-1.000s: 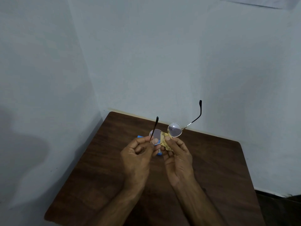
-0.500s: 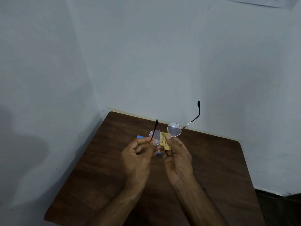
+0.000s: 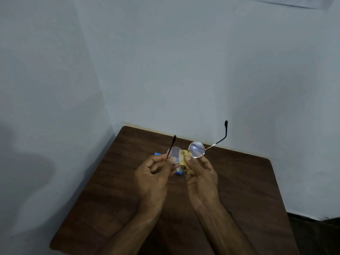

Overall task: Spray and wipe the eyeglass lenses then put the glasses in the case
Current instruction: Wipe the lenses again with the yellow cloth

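Both forearms reach forward from the near edge, side by side. The left hand point(image 3: 152, 178), fingers curled, pinches the glasses point(image 3: 196, 149); the right hand point(image 3: 202, 179) pinches a cloth point(image 3: 186, 165) under its thumb.

The bench point(image 3: 239, 181) is a dark brown wood-grain top with rounded corners, its far and left edges set close into a corner of pale walls point(image 3: 165, 70). It spreads below the left hand point(image 3: 152, 179) and the right hand point(image 3: 200, 179) and runs out past them on both sides. A small blue object point(image 3: 178, 173) lies flat on it, beyond the left hand and between the two hands, mostly hidden behind them. What it is cannot be told.
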A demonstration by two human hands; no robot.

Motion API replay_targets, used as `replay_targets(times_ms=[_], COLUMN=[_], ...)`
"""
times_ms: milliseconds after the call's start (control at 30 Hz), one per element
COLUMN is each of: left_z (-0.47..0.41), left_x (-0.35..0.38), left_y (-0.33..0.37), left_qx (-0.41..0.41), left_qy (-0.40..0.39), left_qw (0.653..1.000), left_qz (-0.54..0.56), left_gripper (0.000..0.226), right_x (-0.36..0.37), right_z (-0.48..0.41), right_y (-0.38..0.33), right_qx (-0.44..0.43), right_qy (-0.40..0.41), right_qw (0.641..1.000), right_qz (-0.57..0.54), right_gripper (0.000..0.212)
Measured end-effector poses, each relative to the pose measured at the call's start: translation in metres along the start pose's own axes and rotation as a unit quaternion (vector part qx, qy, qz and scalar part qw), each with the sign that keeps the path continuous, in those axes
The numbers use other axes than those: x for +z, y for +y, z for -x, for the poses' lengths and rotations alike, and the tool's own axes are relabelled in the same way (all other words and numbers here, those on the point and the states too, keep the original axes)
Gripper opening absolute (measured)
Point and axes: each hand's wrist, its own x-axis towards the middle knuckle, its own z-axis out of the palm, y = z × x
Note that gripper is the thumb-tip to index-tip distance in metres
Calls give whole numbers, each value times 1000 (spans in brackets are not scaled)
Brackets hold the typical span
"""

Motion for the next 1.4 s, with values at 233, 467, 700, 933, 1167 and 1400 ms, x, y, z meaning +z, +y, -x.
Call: replay_targets(times_ms=[233,467,700,933,1167,1400], left_z=[4,3,-3,7,8,2], left_x=[2,3,-7,-1,0,-2], left_y=[-4,-3,7,7,5,3], left_qx=[19,6,-32,-54,-74,-80], left_qy=[-9,-3,17,-8,-11,-3], left_qw=[1000,1000,998,998,996,995], left_qz=[-24,-13,47,42,55,65], left_gripper=[25,24,23,40,35,34], right_x=[-1,-2,-16,-9,-21,-29], right_z=[2,3,25,16,-2,-7], right_y=[1,1,-18,-36,-20,-30], right_qx=[-27,-36,-89,-485,-473,-460], right_qy=[46,35,-14,-61,-93,-79], right_qw=[998,998,981,653,505,483], right_qz=[18,47,172,579,716,741], right_gripper=[47,36,11,30,55,58])
